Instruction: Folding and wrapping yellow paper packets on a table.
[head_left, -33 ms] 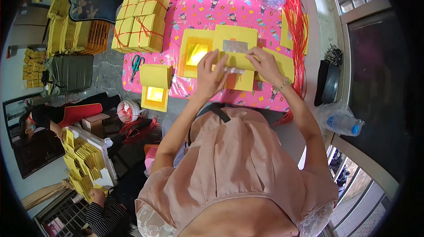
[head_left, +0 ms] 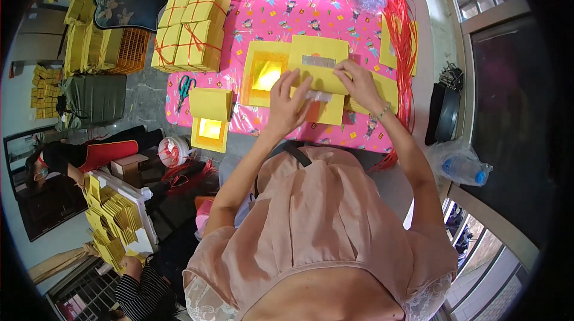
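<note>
Your left hand, fingers spread, touches the yellow paper's nine-o'clock end; your right hand pinches its three-o'clock end

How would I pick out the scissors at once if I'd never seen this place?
Start at the pink patterned table and go to its left edge in the head view. Below the red-tied yellow bundles and just left of the folded yellow paper lie the scissors. Their teal handles set them apart from the yellow things beside them.
</note>
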`<state>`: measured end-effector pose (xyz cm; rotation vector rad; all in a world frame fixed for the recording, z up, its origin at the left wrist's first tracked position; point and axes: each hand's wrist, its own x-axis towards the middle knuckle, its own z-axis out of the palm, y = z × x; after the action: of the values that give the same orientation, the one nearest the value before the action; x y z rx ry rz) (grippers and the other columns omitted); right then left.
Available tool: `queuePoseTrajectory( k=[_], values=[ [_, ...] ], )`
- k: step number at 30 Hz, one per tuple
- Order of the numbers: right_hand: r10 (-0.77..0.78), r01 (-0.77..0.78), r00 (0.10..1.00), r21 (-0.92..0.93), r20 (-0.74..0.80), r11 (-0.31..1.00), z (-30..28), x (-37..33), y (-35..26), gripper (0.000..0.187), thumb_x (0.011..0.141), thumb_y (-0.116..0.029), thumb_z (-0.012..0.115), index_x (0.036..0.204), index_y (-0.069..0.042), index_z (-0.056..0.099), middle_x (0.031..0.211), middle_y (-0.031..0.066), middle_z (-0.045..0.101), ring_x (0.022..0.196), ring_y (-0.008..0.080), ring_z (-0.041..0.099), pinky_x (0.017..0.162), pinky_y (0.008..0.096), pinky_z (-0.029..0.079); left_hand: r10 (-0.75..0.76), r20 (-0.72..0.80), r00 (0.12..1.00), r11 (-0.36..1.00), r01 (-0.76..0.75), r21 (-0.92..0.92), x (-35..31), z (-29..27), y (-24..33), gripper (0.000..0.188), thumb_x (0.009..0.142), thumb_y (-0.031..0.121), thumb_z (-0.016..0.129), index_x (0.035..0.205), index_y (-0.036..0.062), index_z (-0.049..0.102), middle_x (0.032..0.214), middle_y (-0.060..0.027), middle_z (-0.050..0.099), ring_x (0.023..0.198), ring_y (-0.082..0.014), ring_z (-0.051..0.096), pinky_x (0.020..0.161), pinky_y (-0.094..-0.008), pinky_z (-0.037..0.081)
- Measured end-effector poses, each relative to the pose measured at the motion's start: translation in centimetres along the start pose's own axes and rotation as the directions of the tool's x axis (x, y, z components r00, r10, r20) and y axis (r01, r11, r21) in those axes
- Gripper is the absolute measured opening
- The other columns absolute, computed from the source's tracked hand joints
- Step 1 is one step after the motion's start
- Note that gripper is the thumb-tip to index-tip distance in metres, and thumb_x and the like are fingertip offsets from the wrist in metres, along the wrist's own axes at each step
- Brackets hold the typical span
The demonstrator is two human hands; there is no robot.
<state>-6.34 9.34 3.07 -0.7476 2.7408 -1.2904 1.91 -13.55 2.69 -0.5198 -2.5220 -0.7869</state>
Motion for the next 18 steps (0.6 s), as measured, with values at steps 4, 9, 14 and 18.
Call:
queuePoseTrajectory(
  k=[4, 9, 14, 18],
  values=[
    [0.065, -0.063, 0.996, 0.030, -0.069, 0.998, 0.0, 4.3, 3.0, 0.017, 0.096, -0.020, 0.061, 0.098, -0.003, 0.063, 0.089, 0.0137, 0.068, 0.084, 0.0329, 0.067, 0.073, 0.0413, 0.051, 0.023, 0.184, 0.983, 1.000, -0.020, -0.021, 0.6, 2.0, 0.2, 0.071, 0.079, 0.021, 0.077, 0.144, 0.0161, 0.049, 0.149, -0.0179, 0.039, 0.134, -0.0408, 0.038, 0.109, -0.0521, 0.035],
    [0.141, -0.141, 0.987, 0.016, -0.080, 0.990, 1.0, 7.2, 6.0, 0.019, 0.094, -0.022, 0.061, 0.097, -0.002, 0.063, 0.090, 0.0135, 0.067, 0.087, 0.0333, 0.065, 0.076, 0.0432, 0.050, -0.026, 0.298, 0.954, 0.998, 0.006, 0.068, 2.1, 3.8, -0.1, 0.081, 0.083, 0.029, 0.072, 0.154, 0.0185, 0.034, 0.156, -0.0214, 0.027, 0.144, -0.0445, 0.024, 0.115, -0.0570, 0.025],
    [0.002, -0.034, 0.994, -0.283, -0.112, 0.959, 1.5, 8.4, 6.4, 0.018, 0.092, -0.023, 0.062, 0.096, -0.006, 0.065, 0.094, 0.0129, 0.063, 0.096, 0.0331, 0.059, 0.086, 0.0439, 0.047, -0.084, 0.324, 0.942, 0.992, 0.048, 0.119, 2.3, 5.3, -0.8, 0.081, 0.086, 0.039, 0.067, 0.156, 0.0187, 0.030, 0.159, -0.0232, 0.023, 0.146, -0.0455, 0.020, 0.116, -0.0590, 0.018],
    [0.037, -0.054, 0.997, -0.301, -0.063, 0.952, 1.9, 9.5, 5.7, 0.021, 0.094, -0.025, 0.061, 0.101, -0.007, 0.067, 0.099, 0.0124, 0.064, 0.100, 0.0335, 0.060, 0.088, 0.0447, 0.046, -0.119, 0.336, 0.934, 0.989, 0.082, 0.122, 2.2, 5.5, -0.7, 0.080, 0.087, 0.040, 0.065, 0.156, 0.0186, 0.030, 0.159, -0.0232, 0.023, 0.146, -0.0449, 0.019, 0.117, -0.0587, 0.017]
  ],
)
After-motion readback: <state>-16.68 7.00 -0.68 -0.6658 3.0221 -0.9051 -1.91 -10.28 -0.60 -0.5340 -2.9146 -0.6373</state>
